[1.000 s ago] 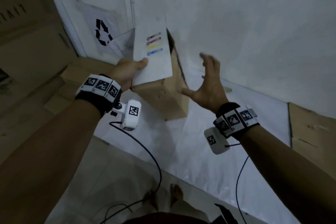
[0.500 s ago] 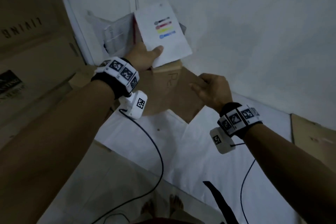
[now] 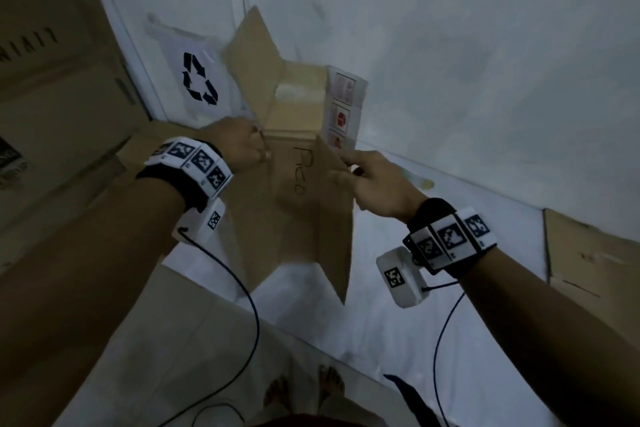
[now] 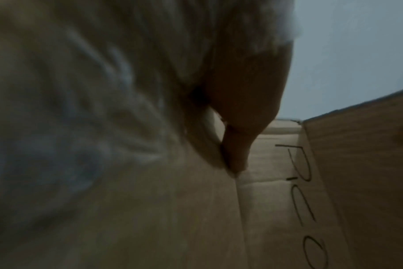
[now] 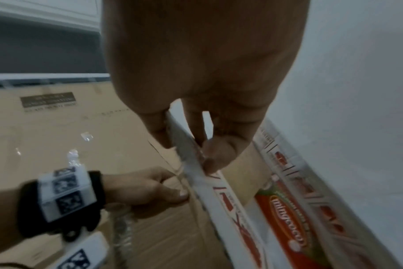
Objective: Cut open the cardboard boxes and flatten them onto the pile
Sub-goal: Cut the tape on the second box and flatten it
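Both of my hands are on one cardboard box (image 3: 298, 184), which I hold up in front of the white wall (image 3: 485, 45). From the head view, my left hand (image 3: 239, 142) is curled round the box's left edge, thumb on the near face, beside the handwritten word on the brown panel. My right hand (image 3: 377, 180) pinches the box's right edge, thumb on the near side. Above my hands the box stands open, one brown flap (image 3: 252, 59) tilted up to the left and a white printed panel (image 3: 344, 104) on its right side, next to the wall. Below my hands the brown panels hang loose over a white sheet (image 3: 346, 322) on the floor. Left of the box a recycling sign (image 3: 200, 83) sits on the wall, and further left are large cartons (image 3: 52, 97).

Seen from my left wrist, much is blurred; the left hand (image 4: 242, 109) has one fingertip pressed on the box (image 4: 276, 209) at a fold, with the handwriting just to the right. The other fingers I cannot tell.

Seen from my right wrist, the right hand (image 5: 203, 81) pinches a thin white edge of the box (image 5: 285, 218), thumb on one side and fingers (image 5: 159, 131) on the other. Beyond it, the left hand (image 5: 147, 189) grips the box's brown side with its thumb flat on the card.
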`<state>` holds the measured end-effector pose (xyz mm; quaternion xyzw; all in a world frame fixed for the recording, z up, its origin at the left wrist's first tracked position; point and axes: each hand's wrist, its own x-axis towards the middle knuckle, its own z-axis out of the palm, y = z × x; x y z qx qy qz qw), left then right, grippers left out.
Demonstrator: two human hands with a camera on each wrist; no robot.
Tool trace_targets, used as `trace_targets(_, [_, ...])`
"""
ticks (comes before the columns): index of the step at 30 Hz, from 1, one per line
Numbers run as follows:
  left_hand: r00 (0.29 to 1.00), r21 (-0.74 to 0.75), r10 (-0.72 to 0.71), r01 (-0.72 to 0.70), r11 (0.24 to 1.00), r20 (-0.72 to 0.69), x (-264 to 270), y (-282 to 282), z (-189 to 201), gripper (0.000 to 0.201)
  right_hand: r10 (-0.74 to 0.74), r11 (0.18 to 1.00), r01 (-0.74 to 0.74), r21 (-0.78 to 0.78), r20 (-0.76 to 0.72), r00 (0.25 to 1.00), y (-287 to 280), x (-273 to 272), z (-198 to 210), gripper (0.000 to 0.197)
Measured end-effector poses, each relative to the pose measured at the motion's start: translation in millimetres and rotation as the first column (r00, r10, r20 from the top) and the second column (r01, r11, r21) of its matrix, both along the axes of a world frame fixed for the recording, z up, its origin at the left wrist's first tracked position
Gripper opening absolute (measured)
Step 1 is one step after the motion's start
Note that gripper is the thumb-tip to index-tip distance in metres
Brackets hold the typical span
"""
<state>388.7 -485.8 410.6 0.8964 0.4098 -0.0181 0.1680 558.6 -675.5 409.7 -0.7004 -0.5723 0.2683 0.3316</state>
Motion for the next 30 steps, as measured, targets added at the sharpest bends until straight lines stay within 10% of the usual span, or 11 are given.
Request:
trace_targets(7, [0.882,-0.46,0.245,-0.036,0.887,0.403,-7.7,-18.1,9.8,0.014,0.016,1.0,-0.015,0.02,-0.088,0.996,28.5,-38.8,-24.6,0.042])
trace_targets(11, [0.908,-0.388,0.148,0.018,0.921,0.392,-12.1,-12.2,-0.2,0.061,-0.313,0.931,0.361,0.058,-0.383,0.869,59.0,-22.5,-34.1,0.03])
trace_targets(13, [0.923,-0.376,0.078,0.075,0.923,0.378,-12.6,-12.8,-3.7,0.083,-0.318,0.942,0.322,-0.089,-0.542,0.778,71.6,-17.0,-27.7,0.045])
trace_targets(20, [0.905,-0.293,0.062,0.071,0.954,0.422,-7.9,-13.7,-6.7,0.052,-0.228,0.96,0.252,-0.126,-0.872,0.433,81.7,-22.1,-12.1,0.031])
trace_targets(27, [0.925,-0.134,0.107,-0.062,0.989,0.364,-8.2,23.5,-35.1,0.026,-0.394,0.917,0.254,-0.308,-0.797,0.457,84.1,-9.0,-26.1,0.09])
trace_targets(30, [0.925,-0.068,0.079,-0.058,0.996,0.372,-7.4,29.3,-43.5,0.023,-0.547,0.818,0.454,-0.354,-0.724,0.421,74.9,2.8,-26.5,0.069])
